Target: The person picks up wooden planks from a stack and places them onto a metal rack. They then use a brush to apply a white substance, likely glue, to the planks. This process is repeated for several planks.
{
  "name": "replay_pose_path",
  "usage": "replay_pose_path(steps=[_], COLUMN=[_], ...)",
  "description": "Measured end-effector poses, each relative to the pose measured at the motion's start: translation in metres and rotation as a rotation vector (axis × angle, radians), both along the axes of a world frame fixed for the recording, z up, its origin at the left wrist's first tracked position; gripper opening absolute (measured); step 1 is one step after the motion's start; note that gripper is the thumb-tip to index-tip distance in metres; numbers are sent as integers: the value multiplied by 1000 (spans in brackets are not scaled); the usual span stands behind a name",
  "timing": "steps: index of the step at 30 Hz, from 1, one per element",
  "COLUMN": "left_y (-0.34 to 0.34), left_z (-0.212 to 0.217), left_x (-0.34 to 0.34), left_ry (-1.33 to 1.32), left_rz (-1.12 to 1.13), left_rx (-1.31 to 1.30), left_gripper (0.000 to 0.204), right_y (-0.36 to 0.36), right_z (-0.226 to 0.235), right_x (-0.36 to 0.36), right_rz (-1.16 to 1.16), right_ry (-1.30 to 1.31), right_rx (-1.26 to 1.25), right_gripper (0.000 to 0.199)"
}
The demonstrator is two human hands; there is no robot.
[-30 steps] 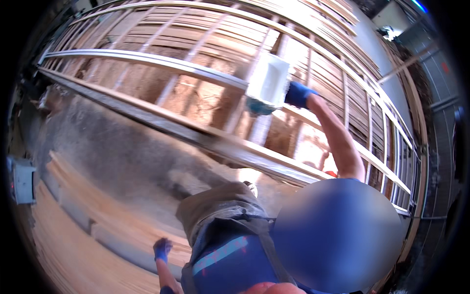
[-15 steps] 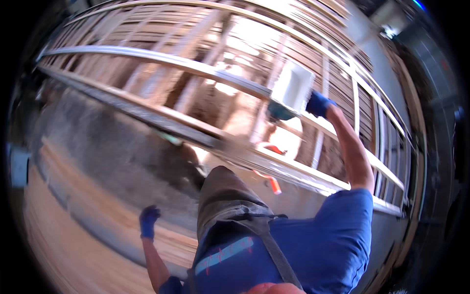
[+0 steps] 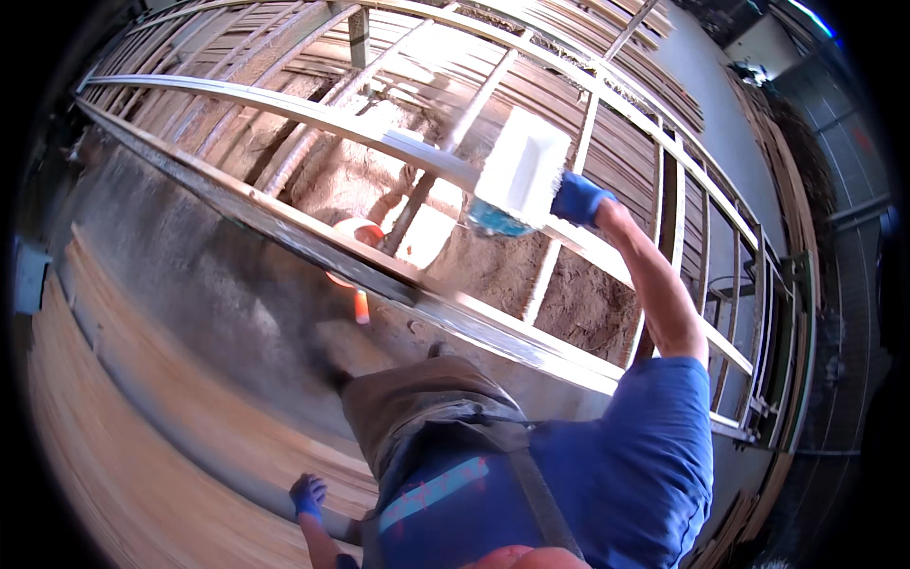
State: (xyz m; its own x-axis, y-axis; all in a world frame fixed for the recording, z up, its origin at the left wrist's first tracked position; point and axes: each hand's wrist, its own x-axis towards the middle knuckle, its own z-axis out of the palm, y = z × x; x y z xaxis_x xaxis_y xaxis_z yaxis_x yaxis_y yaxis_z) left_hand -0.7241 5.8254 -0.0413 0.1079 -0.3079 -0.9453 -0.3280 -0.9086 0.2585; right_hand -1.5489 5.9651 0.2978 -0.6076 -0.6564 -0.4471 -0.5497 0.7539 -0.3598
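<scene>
Holding a white tub (image 3: 524, 169) out front, right grip (image 3: 579, 199) in a blue glove, head view: grasping the tub at its right side, finger detail partly hidden behind the glove. Tub is oblong, open side facing up, slightly tilted, teal patch (image 3: 500, 221) along its near lower edge. It sits over the middle rail (image 3: 284, 105) of a long slatted frame, right of picture center; can't tell if it touches the rail. Right arm stretched forward, blue sleeve (image 3: 654, 446). Left grip (image 3: 308, 495), also blue-gloved, low at lower left, well apart from the tub; fingers loosely bent, can't tell if released or clenched. Nearest to it: pale long boards (image 3: 161, 408) running along the left side. Frame has wood and metal-looking rails with crossbars; loose brown material (image 3: 493, 275) shows between the bars below the tub. Orange-and-white round thing (image 3: 358, 230) behind the near rail, left of the tub; orange piece (image 3: 361, 306) just on the near side of that rail, by the floor (image 3: 209, 294). More planks (image 3: 569, 76) lie beyond the tub. Brown apron (image 3: 427, 394) with dark straps over the blue shirt. Pale box (image 3: 31, 275) at far left edge, blurry.
</scene>
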Motion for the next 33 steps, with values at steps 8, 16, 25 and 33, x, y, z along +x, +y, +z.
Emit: replay_pose_path(steps=[8, 16, 25, 33], left_y=[119, 309, 648, 795], left_z=[56, -49, -30, 141], left_x=[-177, -142, -108, -354], left_ry=[621, 441, 82, 622], left_rz=[-507, -721, -277, -530], left_rx=[-533, -433, -42, -426], left_gripper=[24, 27, 48, 36], right_y=[348, 529, 766, 1097], right_z=[-16, -19, -20, -35], right_x=[-32, -21, -29, -53], right_rz=[-34, -294, -93, 250], right_ry=[35, -174, -41, 237], right_rx=[-49, -168, -26, -108], right_gripper=[16, 20, 31, 22])
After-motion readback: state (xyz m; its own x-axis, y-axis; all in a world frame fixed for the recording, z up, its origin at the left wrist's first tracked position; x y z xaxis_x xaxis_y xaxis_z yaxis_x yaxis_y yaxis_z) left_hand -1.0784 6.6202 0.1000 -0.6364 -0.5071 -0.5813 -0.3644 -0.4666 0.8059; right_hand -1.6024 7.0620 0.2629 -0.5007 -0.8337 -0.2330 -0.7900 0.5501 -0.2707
